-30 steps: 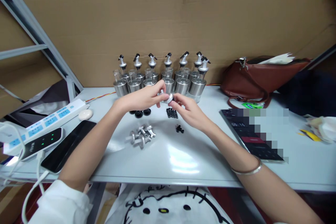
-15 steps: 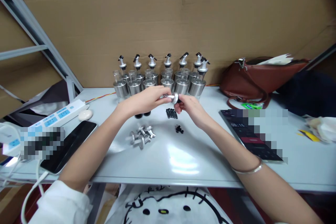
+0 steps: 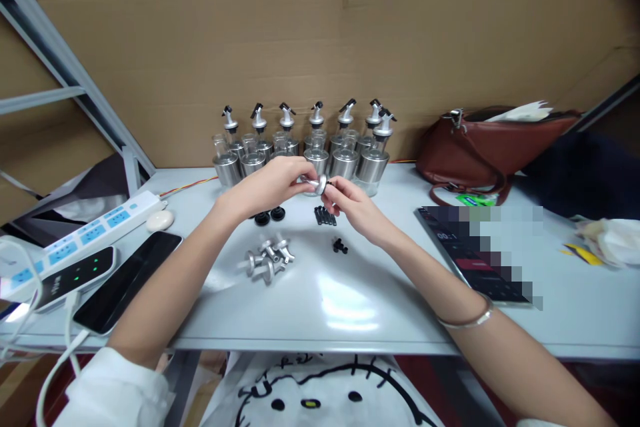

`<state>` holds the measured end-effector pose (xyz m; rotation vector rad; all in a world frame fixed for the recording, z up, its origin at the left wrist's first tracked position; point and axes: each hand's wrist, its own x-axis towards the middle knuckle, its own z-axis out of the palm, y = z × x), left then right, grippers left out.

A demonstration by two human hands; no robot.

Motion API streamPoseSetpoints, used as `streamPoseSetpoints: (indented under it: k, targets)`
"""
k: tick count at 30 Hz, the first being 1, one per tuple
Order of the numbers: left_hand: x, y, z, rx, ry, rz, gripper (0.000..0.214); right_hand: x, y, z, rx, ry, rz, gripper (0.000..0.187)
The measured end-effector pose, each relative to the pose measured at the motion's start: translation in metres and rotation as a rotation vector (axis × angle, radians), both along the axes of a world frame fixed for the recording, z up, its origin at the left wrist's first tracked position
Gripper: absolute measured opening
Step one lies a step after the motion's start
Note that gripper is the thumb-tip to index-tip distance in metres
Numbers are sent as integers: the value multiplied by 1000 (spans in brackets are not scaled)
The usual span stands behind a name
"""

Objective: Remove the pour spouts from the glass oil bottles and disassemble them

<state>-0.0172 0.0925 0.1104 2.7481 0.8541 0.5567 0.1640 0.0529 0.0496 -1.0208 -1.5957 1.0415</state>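
Note:
My left hand [image 3: 286, 177] is closed on the narrow end of a silver pour spout [image 3: 323, 183], held above the table in front of the bottles. From the other side, the fingers of my right hand [image 3: 353, 203] pinch the spout's black stopper end, mostly hidden by the fingertips. Under my hands lie black round caps [image 3: 270, 216], a row of black lever strips [image 3: 325, 216] and a little heap of small black parts [image 3: 341, 246]. A pile of loose silver spouts [image 3: 270, 259] lies nearer to me, right of my left forearm.
Steel-and-glass bottles stand in two rows at the back; the rear bottles [image 3: 346, 121] carry spouts, while most front bottles [image 3: 345, 163] have bare necks. Phone [image 3: 129, 283] and power strip [image 3: 93, 233] lie left; a tablet [image 3: 465, 250] and brown bag [image 3: 480, 150] are right.
Both hands have shifted slightly left with the spout. Its disc has turned a little, and my right fingers have closed further over the black stopper end.

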Motion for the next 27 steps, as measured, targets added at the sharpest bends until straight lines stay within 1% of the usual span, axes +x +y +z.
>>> streamPoseSetpoints:
  k: [3, 6, 8, 10, 13, 17, 20, 23, 27]
  targets:
    - [3, -2, -1, 4, -2, -21, 17, 0, -1, 2, -78, 56, 6, 31]
    - [9, -6, -3, 66, 21, -24, 25, -1, -1, 5, -125, 119, -21, 37]
    - [11, -6, -5, 104, 25, -6, 29, -1, -1, 5, -102, 163, -35, 43]
    - [11, -3, -5, 97, 14, -7, 31, -3, -1, 4, -39, 185, -45, 46]
    - [8, 3, -2, 51, -1, -34, 33, -6, -4, 2, 68, 119, -78, 48]
    - [3, 6, 7, -55, -13, -44, 31, -8, -11, 2, 188, -59, -181, 45]
    - [-2, 3, 16, -164, -13, -50, 29, -9, -16, 5, 291, -214, -227, 37]
    - [-5, -1, 22, -273, -22, -56, 31, -9, -17, 6, 432, -374, -242, 31]
    - [-7, -4, 26, -350, -17, -50, 34, -3, -13, 6, 658, -535, -259, 31]
